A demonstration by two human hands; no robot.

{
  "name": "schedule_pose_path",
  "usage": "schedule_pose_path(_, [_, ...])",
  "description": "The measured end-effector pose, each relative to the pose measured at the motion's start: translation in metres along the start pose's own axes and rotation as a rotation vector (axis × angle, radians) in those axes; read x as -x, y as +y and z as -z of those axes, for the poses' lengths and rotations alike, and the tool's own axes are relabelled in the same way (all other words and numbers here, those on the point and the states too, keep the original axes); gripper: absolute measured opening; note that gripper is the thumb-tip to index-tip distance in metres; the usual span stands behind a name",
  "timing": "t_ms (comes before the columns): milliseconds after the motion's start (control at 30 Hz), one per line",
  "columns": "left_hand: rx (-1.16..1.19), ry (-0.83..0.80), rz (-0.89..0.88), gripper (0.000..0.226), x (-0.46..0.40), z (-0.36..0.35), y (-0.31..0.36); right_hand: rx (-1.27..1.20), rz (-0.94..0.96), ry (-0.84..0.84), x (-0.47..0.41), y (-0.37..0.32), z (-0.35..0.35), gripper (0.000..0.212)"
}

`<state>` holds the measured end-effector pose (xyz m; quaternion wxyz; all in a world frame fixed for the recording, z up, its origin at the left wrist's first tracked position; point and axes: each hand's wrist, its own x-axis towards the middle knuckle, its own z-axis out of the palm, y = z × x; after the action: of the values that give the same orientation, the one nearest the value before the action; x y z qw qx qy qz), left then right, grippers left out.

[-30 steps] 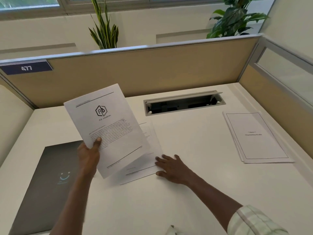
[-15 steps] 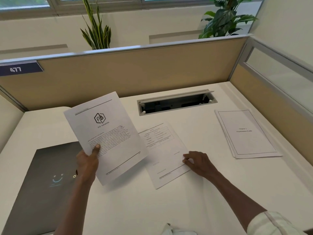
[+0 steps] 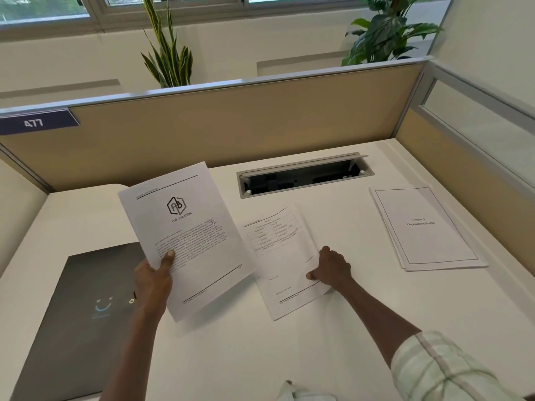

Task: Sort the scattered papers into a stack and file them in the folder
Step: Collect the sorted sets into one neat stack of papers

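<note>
Papers lie scattered: left hand (image 3: 153,280) pinches the letterhead sheet (image 3: 185,235) aloft, right hand (image 3: 331,269) closes its grip on the table sheet (image 3: 285,264) lying on the tabletop (image 3: 333,328). Lift by the edge, avoid creasing, align corners.

Desk (image 3: 202,357): plain white. Folder (image 3: 75,314): dark grey, pale blue smile mark on the cover. Sheet (image 3: 185,233) in left hand (image 3: 153,282): white, black hexagon logo, black text, thin black rules top and bottom. Sheet (image 3: 278,256) under right hand (image 3: 331,269): white, black-lined table. Stack (image 3: 425,227): white, thin black border, black title. Sleeve (image 3: 440,369): pale green, faint check. Partition (image 3: 231,125): tan, grey trim. Tag (image 3: 34,122): navy, white digits. Plants (image 3: 168,53): green, one with yellow-edged leaves.
</note>
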<state>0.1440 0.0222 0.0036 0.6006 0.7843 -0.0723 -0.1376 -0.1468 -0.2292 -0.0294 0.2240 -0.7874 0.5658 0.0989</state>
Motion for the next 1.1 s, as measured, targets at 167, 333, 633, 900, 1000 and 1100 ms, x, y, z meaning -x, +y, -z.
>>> schedule_pose_path(167, [0.018,-0.011,-0.005,0.017,0.005,-0.001,-0.002,-0.292,-0.015,0.042,0.002,0.01,0.004,0.043])
schedule_pose_path(333, [-0.034,0.002,-0.006,0.028,0.006,-0.003,0.0,-0.543,0.063,0.223,0.015,0.01,0.019,0.035])
schedule_pose_path(633, [-0.027,-0.031,0.005,0.026,0.01,-0.018,0.019,-0.927,0.161,0.256,0.05,-0.037,0.085,0.021])
schedule_pose_path(900, [0.105,-0.369,0.184,0.004,0.046,-0.047,0.041,-1.012,0.15,0.144,0.066,-0.064,0.078,0.016])
schedule_pose_path(1000, [0.184,-0.458,0.22,0.008,0.059,-0.052,0.05,-0.793,0.174,0.17,0.067,-0.062,0.066,0.026])
schedule_pose_path(1100, [0.193,-0.525,0.238,0.011,0.064,-0.052,0.053,-0.65,0.201,0.058,0.066,-0.054,0.065,0.044])
